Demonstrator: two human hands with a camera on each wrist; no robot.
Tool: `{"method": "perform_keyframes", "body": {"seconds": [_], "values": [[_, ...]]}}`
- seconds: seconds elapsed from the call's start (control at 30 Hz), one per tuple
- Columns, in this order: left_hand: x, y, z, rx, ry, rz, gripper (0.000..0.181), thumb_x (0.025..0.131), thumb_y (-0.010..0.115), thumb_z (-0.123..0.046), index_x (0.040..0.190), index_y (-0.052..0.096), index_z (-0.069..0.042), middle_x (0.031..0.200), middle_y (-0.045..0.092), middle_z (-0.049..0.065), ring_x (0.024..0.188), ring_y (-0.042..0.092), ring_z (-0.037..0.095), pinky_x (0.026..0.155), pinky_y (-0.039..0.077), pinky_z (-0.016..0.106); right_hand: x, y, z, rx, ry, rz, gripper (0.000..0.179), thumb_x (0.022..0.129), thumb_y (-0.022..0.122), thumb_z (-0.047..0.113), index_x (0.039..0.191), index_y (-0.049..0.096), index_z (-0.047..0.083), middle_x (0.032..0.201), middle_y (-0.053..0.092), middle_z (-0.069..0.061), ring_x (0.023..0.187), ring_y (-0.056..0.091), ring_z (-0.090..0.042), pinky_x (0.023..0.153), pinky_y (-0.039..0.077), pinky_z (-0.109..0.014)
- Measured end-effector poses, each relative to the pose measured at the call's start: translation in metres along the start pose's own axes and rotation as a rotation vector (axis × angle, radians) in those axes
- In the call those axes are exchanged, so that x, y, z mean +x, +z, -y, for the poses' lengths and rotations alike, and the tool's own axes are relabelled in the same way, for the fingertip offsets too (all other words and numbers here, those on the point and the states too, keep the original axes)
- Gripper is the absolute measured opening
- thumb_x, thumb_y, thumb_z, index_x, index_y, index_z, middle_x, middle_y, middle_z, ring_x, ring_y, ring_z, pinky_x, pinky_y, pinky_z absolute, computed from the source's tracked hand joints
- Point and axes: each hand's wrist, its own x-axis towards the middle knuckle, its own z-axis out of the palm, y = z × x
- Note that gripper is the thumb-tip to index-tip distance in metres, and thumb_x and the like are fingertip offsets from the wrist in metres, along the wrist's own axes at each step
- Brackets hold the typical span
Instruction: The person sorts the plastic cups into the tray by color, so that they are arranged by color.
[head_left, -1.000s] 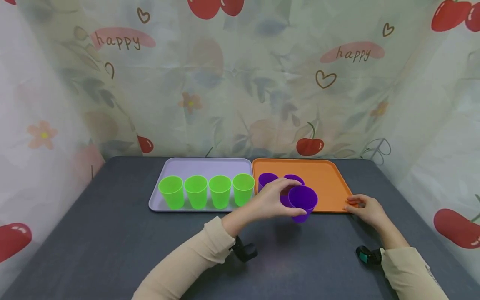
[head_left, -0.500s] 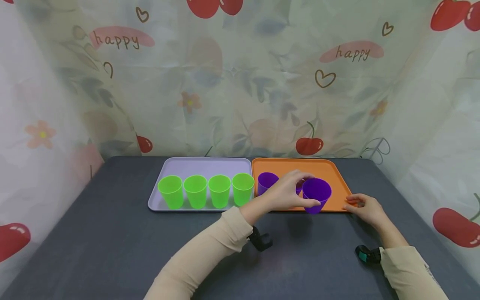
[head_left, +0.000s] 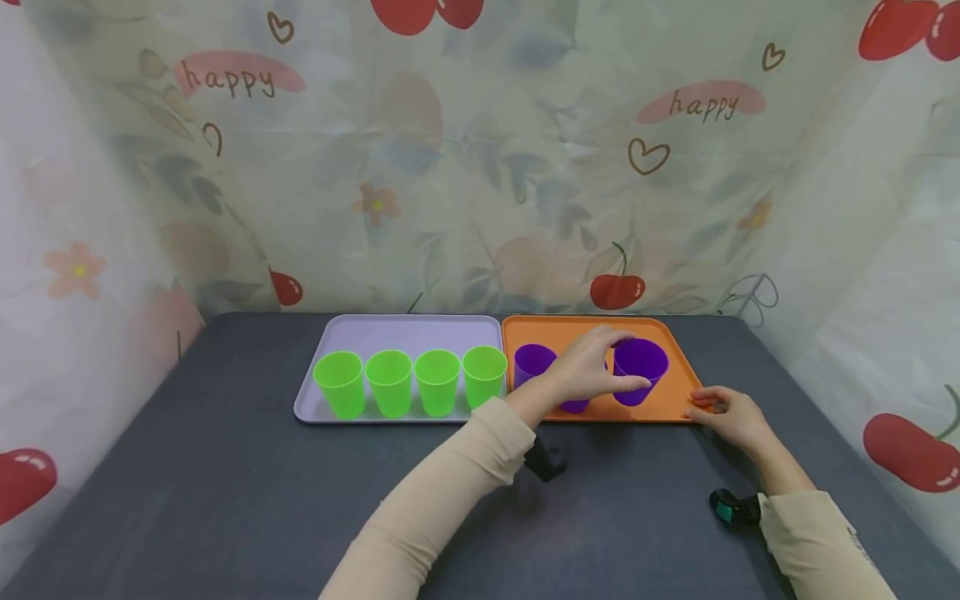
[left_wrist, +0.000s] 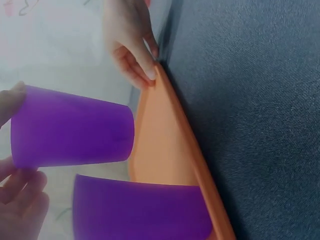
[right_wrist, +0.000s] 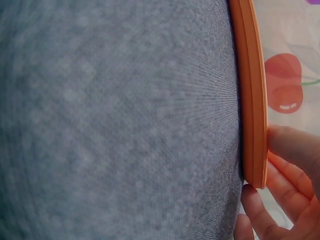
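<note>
My left hand grips a purple cup near its rim, between thumb and fingers, over the orange tray. In the left wrist view the held cup hangs with its base apart from the tray, beside another purple cup that stands on it. Two purple cups are on the tray's left half: one at the left end, the other mostly hidden behind my left hand. My right hand pinches the tray's near right corner, and in the right wrist view its thumb lies along the orange rim.
A lilac tray adjoins the orange one on the left and bears a row of several green cups. Both trays lie on a dark grey table. Behind hangs a printed curtain.
The left hand has carried the purple cup rightward and back, from the tray's front edge to over its right half. The right hand has stayed at the tray's corner.
</note>
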Motion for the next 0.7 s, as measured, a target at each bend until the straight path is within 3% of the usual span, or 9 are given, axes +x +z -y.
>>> {"method": "perform_keyframes", "body": {"seconds": [0.27,0.5,0.7], "values": [[0.008,0.013,0.005,0.169,-0.029,-0.011,0.068,0.081,0.067,-0.046,0.138,0.046,-0.014,0.135,0.052,0.004,0.122,0.052,0.016,0.099,0.045,0.026,0.0,0.0,-0.001,-0.007,-0.005,-0.002,0.045,0.088,0.064,0.026,0.116,0.056,-0.008,0.113,0.06,-0.03,0.096,0.057,-0.036,0.071,0.045,-0.025],[0.011,0.022,0.004,0.337,-0.04,0.007,0.067,0.083,0.061,-0.052,0.138,0.046,-0.016,0.136,0.052,0.002,0.126,0.047,0.016,0.105,0.039,0.032,0.001,0.0,-0.002,-0.014,-0.018,-0.007,0.046,0.087,0.065,0.027,0.115,0.056,-0.009,0.112,0.06,-0.03,0.095,0.058,-0.036,0.07,0.045,-0.024],[0.014,0.027,0.004,0.413,-0.066,0.004,0.066,0.085,0.056,-0.056,0.138,0.046,-0.018,0.136,0.051,-0.001,0.127,0.044,0.016,0.108,0.035,0.035,0.001,0.001,-0.002,-0.013,-0.02,-0.01,0.045,0.088,0.065,0.025,0.115,0.056,-0.008,0.112,0.06,-0.03,0.095,0.058,-0.036,0.069,0.045,-0.024]]}}
